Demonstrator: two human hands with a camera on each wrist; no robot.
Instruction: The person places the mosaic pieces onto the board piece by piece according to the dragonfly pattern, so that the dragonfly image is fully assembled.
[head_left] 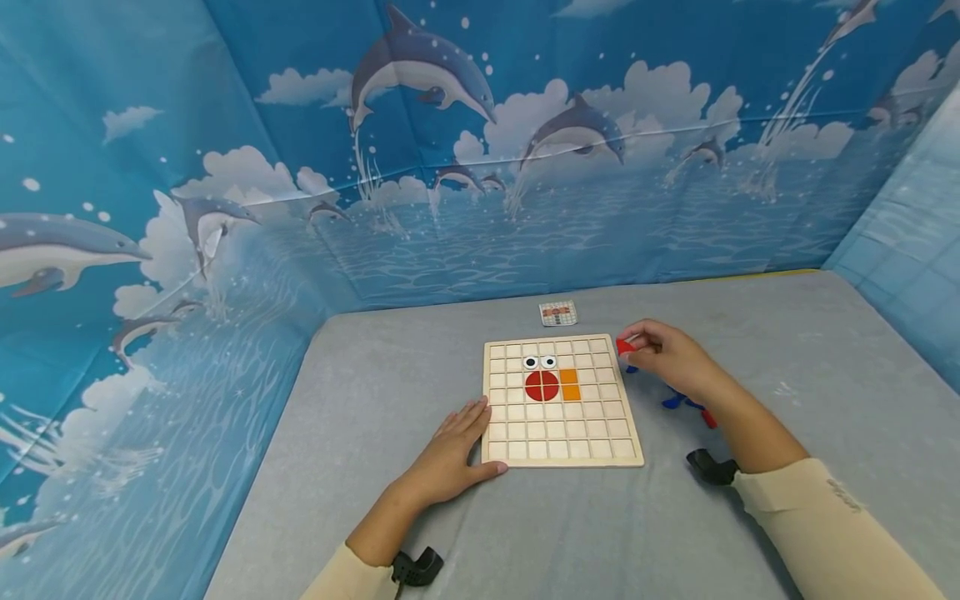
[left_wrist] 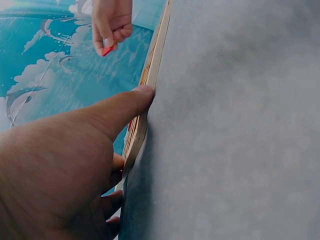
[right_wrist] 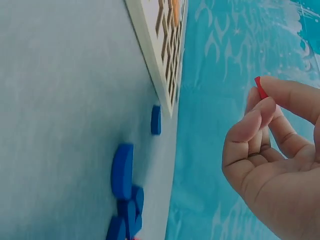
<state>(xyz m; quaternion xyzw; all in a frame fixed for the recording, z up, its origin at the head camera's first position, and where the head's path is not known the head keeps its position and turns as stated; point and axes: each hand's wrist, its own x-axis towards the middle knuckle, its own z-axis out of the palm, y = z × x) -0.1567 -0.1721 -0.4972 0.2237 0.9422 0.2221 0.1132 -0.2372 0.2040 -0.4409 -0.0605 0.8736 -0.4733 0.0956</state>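
A wooden grid board (head_left: 562,464) lies on the grey cloth. On it are two eye pieces (head_left: 550,362), a red circle (head_left: 534,392) of quarter pieces, and orange square pieces (head_left: 570,377). My left hand (head_left: 450,454) rests against the board's near left corner, fingers along the left side and thumb (left_wrist: 132,102) at the near edge. Just off the board's right side, my right hand (head_left: 671,358) pinches a small red piece (right_wrist: 260,88) between thumb and fingertips, raised above the cloth. The piece's full outline is partly hidden by the fingers.
Several blue pieces (right_wrist: 122,172) lie on the cloth right of the board, one close to its edge. Another red piece (head_left: 709,418) lies by my right forearm. A small printed pattern card (head_left: 558,313) sits behind the board. A dolphin-print curtain (head_left: 450,242) hangs behind.
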